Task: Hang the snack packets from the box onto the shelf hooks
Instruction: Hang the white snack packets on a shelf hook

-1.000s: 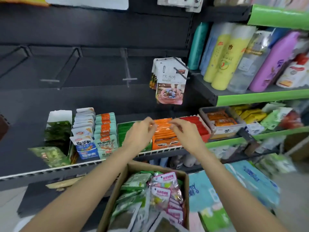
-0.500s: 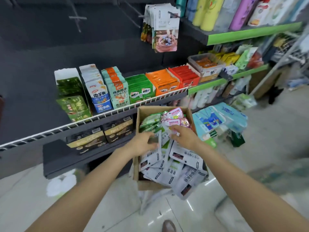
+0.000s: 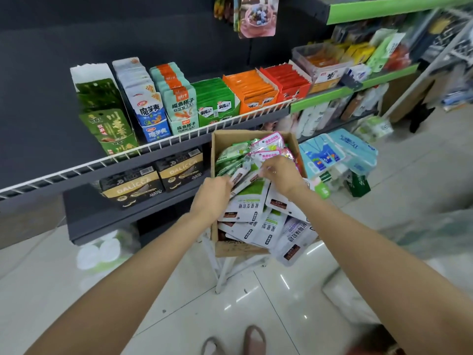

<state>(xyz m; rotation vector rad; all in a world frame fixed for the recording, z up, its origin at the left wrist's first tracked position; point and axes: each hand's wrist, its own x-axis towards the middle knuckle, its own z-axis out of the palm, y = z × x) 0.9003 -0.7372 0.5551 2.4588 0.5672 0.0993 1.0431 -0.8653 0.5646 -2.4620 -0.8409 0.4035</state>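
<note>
Two hands [image 3: 245, 185] among boxed packets [image 3: 252, 201]

Bare forearms, sleeveless; slippers [image 3: 254, 339]

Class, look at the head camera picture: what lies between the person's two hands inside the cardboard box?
In the head view, white-and-green snack packets fill the gap between the left hand and right hand, inside the cardboard box.
</note>
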